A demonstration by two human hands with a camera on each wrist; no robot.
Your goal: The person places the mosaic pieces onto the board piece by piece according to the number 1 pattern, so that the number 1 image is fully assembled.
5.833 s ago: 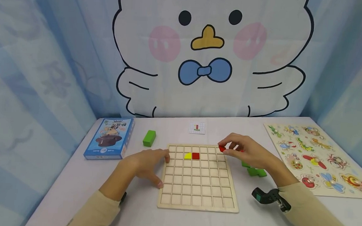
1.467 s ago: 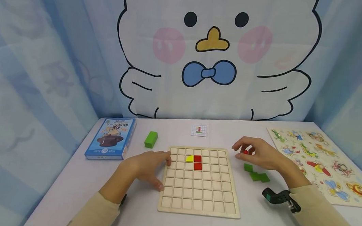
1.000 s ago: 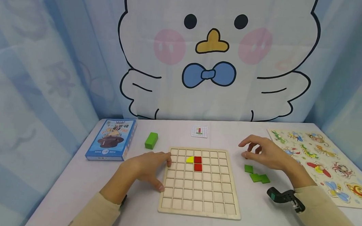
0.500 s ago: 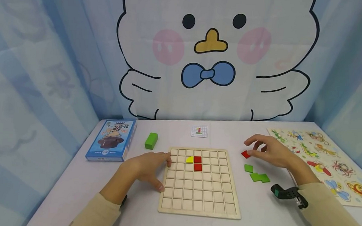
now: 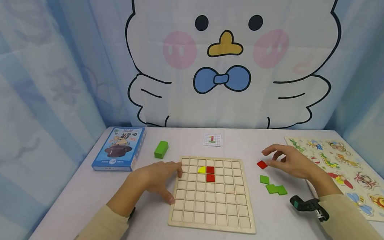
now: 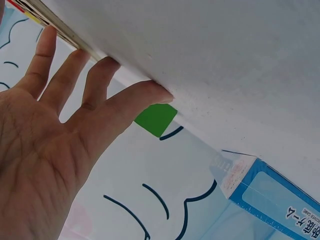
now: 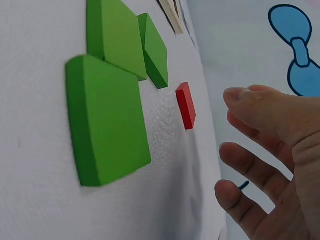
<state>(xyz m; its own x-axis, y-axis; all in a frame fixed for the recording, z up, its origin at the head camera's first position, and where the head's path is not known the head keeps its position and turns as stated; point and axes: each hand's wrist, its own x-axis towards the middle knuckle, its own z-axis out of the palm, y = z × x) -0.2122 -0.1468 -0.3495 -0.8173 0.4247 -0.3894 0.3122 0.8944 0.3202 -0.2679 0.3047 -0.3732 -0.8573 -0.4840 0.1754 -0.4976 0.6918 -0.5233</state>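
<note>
Red square tile lies on the table just off the grid board's right edge, beside the relaxed, empty right hand. Left hand, fingers straight, steadies the board's left edge. Judged step: selecting a tile; the next move calls for pinching it and seating it below the two red tiles.

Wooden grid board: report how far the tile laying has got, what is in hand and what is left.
Done: the wooden grid board holds one yellow tile and two red square tiles, stacked in one column. In hand: nothing is gripped; the right hand hovers open beside a loose red square tile on the white table, while the left hand rests against the board's left edge. Left: that red tile and three green flat tiles lie off the board.
</note>
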